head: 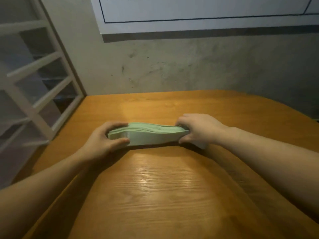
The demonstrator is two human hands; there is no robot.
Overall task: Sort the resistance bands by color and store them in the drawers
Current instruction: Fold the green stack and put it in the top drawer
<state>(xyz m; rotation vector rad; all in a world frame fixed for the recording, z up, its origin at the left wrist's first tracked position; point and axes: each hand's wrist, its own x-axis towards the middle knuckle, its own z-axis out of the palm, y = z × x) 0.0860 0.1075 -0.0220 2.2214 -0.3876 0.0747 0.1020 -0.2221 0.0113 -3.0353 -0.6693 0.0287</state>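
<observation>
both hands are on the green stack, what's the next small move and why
Probably lift the stack of green resistance bands toward the drawer unit on the left: left hand and right hand grip its ends, and no other colour shows on the wooden table.

A white sheet hangs on the wall. The dark writing at its top edge is cut off and cannot be read.

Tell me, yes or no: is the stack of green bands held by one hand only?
No. The left hand grips one end of the green bands and the right hand grips the other.
</observation>
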